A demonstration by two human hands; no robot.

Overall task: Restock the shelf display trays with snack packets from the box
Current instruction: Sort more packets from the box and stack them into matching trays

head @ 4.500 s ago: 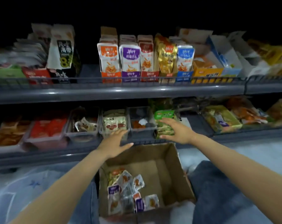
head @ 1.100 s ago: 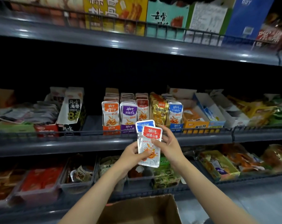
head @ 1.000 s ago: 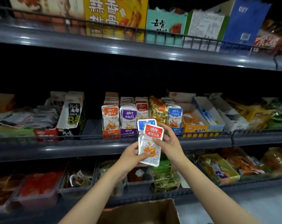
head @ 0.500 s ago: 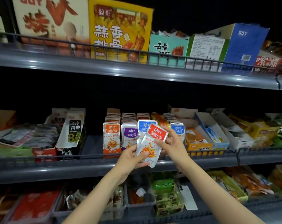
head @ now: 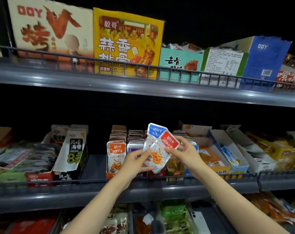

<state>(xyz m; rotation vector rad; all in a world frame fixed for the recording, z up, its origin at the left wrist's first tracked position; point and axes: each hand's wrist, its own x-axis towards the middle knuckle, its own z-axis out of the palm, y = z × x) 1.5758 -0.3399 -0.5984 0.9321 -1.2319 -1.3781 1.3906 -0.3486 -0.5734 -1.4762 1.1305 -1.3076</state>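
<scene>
**Two packets being held in front of the middle shelf**

In the centre of the frame, the left hand [head: 135, 163] and the right hand [head: 185, 152] are both pinching a red-topped packet [head: 162, 152], close together. A blue-topped packet [head: 156, 130] is sticking out behind it; I cannot tell which hand is gripping it. The packets are hiding part of the display trays [head: 175, 173] on the middle shelf [head: 75, 195]. At the bottom edge, green packets [head: 173, 211] are looking blurred and partly cut off.

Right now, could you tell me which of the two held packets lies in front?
The red-topped packet; it overlaps the blue-topped packet behind it.
</scene>
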